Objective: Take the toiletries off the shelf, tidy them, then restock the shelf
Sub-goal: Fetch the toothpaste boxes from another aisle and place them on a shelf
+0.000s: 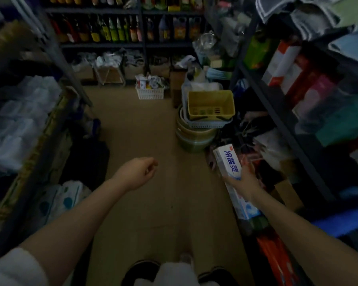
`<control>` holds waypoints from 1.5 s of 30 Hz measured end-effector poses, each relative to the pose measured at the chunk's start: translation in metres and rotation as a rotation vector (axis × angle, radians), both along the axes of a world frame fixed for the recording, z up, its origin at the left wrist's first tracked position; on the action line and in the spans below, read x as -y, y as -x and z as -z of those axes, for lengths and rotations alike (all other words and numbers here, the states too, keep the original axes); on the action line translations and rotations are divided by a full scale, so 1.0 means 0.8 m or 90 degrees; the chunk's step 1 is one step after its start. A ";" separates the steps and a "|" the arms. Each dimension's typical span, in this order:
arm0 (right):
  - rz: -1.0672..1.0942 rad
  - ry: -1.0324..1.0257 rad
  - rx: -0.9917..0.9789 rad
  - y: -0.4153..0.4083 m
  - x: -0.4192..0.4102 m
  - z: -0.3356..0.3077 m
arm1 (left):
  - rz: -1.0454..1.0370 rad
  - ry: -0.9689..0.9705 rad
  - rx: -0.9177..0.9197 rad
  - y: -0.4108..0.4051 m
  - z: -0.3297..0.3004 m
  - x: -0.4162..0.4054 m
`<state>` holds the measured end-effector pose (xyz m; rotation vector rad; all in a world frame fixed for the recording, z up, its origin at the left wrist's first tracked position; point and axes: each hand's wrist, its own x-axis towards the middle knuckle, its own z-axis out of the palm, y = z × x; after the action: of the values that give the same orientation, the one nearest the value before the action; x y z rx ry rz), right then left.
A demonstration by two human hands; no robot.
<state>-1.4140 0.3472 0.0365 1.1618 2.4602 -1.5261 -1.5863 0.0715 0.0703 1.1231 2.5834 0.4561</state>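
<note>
My right hand (245, 182) grips a long white toothpaste box (228, 162) with blue lettering, held low beside the dark shelf unit on the right (281, 112). Its far end points away from me and its near end runs under my wrist. My left hand (141, 172) hangs over the aisle floor with its fingers curled in and nothing in it. A yellow plastic basket (211, 104) sits empty on a stack of baskets and tubs ahead of the box.
A white basket (150, 92) full of small packets stands on the floor at the far end. Bottle-filled shelves (103, 29) line the back wall. Wrapped tissue packs (19, 129) crowd the left shelf. Tan floor (143, 124) runs down the middle.
</note>
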 end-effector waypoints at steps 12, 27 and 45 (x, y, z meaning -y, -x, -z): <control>-0.014 -0.030 -0.052 0.344 -0.106 -0.009 | -0.024 0.073 -0.003 0.352 0.042 -0.112; 0.518 0.204 -0.001 0.519 -0.339 0.126 | 0.379 -0.077 -0.045 0.612 0.011 -0.518; 0.686 0.612 0.049 0.710 -0.398 0.304 | 0.462 0.001 0.123 0.783 0.217 -0.665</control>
<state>-1.9819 0.6654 -0.2065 2.1956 0.6207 -2.2788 -2.2128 0.6034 -0.1034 1.7878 1.8339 0.3566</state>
